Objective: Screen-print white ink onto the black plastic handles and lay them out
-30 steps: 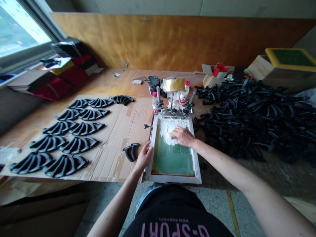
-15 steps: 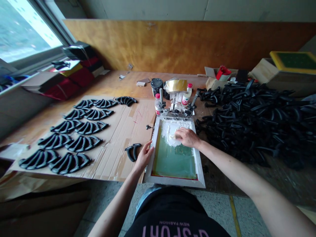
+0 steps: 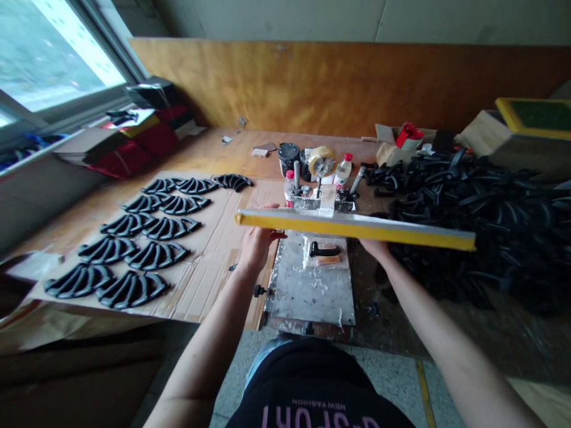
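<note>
The screen frame [image 3: 357,229] is raised and seen nearly edge-on, its yellow edge toward me. My left hand [image 3: 256,249] grips its left part, with fingers showing above and below the edge. Below the frame's middle is my right hand [image 3: 375,248], its fingers hidden behind the frame. Under the frame, a curved black piece [image 3: 325,251] lies on the metal plate [image 3: 307,291], which has white smears on it. Beside it is a tan strip [image 3: 328,260]. Clamps [image 3: 306,202] stand at the plate's back end.
Rows of curved black pieces [image 3: 134,289] lie on cardboard [image 3: 214,238] at the left. A large heap of black pieces [image 3: 468,208] covers the right side. Bottles [image 3: 343,171], a dark tub [image 3: 288,157] and a tape roll [image 3: 322,161] stand behind the clamps.
The frame has risen from lying flat, uncovering the plate and black piece. My left hand has moved up and forward. My right hand has left the white paste and moved right.
</note>
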`<state>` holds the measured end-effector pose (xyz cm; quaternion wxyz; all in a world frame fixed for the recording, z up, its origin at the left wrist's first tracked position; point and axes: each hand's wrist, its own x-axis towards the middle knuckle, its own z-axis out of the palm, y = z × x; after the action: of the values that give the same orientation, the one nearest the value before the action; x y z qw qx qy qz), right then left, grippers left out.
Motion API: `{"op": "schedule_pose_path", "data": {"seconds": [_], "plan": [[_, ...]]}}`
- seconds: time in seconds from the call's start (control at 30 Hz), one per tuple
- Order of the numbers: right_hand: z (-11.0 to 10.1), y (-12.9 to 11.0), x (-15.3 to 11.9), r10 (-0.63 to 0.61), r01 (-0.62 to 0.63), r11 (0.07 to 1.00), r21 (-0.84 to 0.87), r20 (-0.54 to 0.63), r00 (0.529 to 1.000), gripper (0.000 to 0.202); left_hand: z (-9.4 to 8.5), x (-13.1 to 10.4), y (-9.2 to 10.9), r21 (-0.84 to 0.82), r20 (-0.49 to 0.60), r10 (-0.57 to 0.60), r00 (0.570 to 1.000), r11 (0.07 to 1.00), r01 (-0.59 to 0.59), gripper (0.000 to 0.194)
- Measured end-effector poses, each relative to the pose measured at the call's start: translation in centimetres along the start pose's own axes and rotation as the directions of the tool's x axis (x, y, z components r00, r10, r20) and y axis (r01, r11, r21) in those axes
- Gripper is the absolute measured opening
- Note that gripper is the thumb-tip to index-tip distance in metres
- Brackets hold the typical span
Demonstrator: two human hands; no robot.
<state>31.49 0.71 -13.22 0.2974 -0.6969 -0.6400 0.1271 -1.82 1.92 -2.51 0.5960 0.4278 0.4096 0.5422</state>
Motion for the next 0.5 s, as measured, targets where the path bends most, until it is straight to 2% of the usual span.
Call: {"op": "schedule_pose_path", "data": {"seconds": [0.07, 0.13, 0.2, 0.23, 0.27, 0.3, 0.33, 0.37, 0.43, 0.47, 0.5], "plan": [[2.3, -0.7, -2.2, -0.124, 0.126, 0.992, -0.009, 0.126, 0.984, 0.022, 1.1, 0.7, -0.1, -0.064, -0.061, -0.008, 0.998, 0.998, 0.004, 0.043], [4.1, -2.3, -3.8, -0.214, 0.225, 0.974, -0.029, 0.213, 0.953, 0.026, 1.8, 0.0, -1.3, -0.118, -0.127, -0.072, 0.989, 0.991, 0.057, 0.045], [5.1, -4.5, -5.1, -0.221, 0.235, 0.971, -0.045, 0.206, 0.953, 0.018, 2.3, -2.0, -3.6, -0.120, -0.091, -0.269, 0.959, 0.959, 0.257, 0.047], [5.4, -5.8, -5.8, -0.207, 0.218, 0.975, -0.048, 0.174, 0.963, 0.013, 2.5, -3.3, -5.0, -0.098, -0.034, -0.401, 0.916, 0.913, 0.396, 0.049], [5.6, -7.2, -6.6, -0.209, 0.218, 0.975, -0.046, 0.144, 0.967, 0.010, 2.5, -4.7, -6.4, -0.064, 0.027, -0.524, 0.852, 0.849, 0.524, 0.050], [5.8, -8.5, -7.4, -0.237, 0.244, 0.969, -0.039, 0.124, 0.963, 0.010, 2.4, -6.0, -7.7, -0.047, 0.064, -0.604, 0.794, 0.793, 0.607, 0.051], [6.0, -9.6, -8.2, -0.302, 0.307, 0.951, -0.024, 0.127, 0.945, 0.011, 2.0, -7.1, -8.9, -0.040, 0.075, -0.651, 0.756, 0.755, 0.654, 0.049], [6.1, -10.5, -8.9, -0.385, 0.389, 0.921, 0.004, 0.155, 0.910, 0.013, 1.2, -7.9, -9.9, -0.035, 0.056, -0.670, 0.740, 0.739, 0.672, 0.047], [5.6, -10.4, -9.7, -0.507, 0.509, 0.859, 0.056, 0.229, 0.831, 0.017, -1.7, -8.5, -11.3, 0.010, -0.036, -0.651, 0.758, 0.758, 0.652, 0.046], [5.0, -9.4, -9.9, -0.509, 0.515, 0.856, 0.048, 0.256, 0.822, 0.019, -3.9, -8.4, -11.7, 0.060, -0.111, -0.627, 0.771, 0.770, 0.635, 0.047], [4.1, -7.7, -9.8, -0.461, 0.479, 0.878, 0.000, 0.274, 0.844, 0.021, -6.4, -8.1, -11.9, 0.118, -0.171, -0.583, 0.794, 0.788, 0.604, 0.049]]}}
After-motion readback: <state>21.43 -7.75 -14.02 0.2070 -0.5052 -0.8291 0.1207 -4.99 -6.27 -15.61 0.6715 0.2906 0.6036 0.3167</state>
